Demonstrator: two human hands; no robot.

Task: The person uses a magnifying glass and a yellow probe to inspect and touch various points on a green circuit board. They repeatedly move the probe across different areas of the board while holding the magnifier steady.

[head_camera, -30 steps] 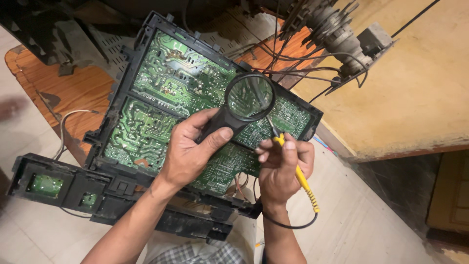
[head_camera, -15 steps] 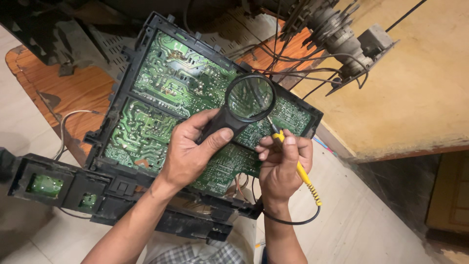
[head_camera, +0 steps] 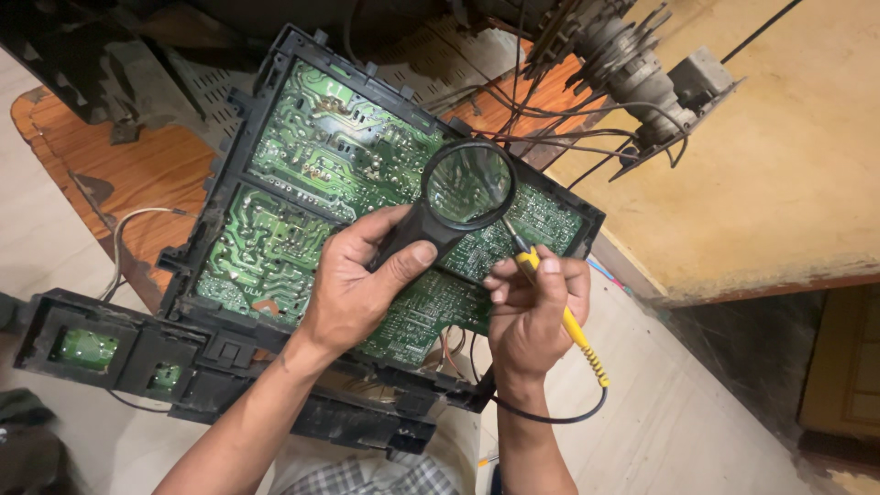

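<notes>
Two hands at work: left hand [head_camera: 353, 284] clenched around black magnifying glass [head_camera: 467, 186], lens up-right of its knuckles; right hand [head_camera: 530, 307] pinching yellow probe [head_camera: 561, 312], tip slanting up-left under lens onto green circuit board [head_camera: 312, 174].

Bare forearms, checked garment below

Green circuit board [head_camera: 302, 192] with pale tracks, black frame [head_camera: 229, 330], black magnifying glass [head_camera: 458, 197], yellow tool handle [head_camera: 573, 325], orange-brown wooden table [head_camera: 137, 174], checked cloth [head_camera: 367, 477]
</notes>
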